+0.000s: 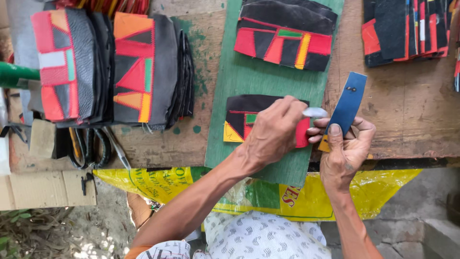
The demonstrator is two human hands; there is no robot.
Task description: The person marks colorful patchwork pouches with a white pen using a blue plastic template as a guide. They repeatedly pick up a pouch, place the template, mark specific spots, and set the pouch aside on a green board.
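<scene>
Patterned white cloth (261, 237) covers my lap at the bottom of the head view, and above it a yellow printed sack (297, 196) hangs off the edge of the wooden surface (412, 110). On the surface lies a green board (239, 76). My left hand (273, 132) rests on a black, red and yellow patchwork piece (239, 120) on that board, fingers pinched on a small pale lump (315, 112). My right hand (345, 151) grips a blue strip (349, 103), which stands tilted just beside the lump. A second piece (285, 41) lies further up the board. Two stacks (110, 67) of such pieces sit left of the board, another stack (407, 29) at the top right. Flat cardboard (43, 189) sits at the lower left.
</scene>
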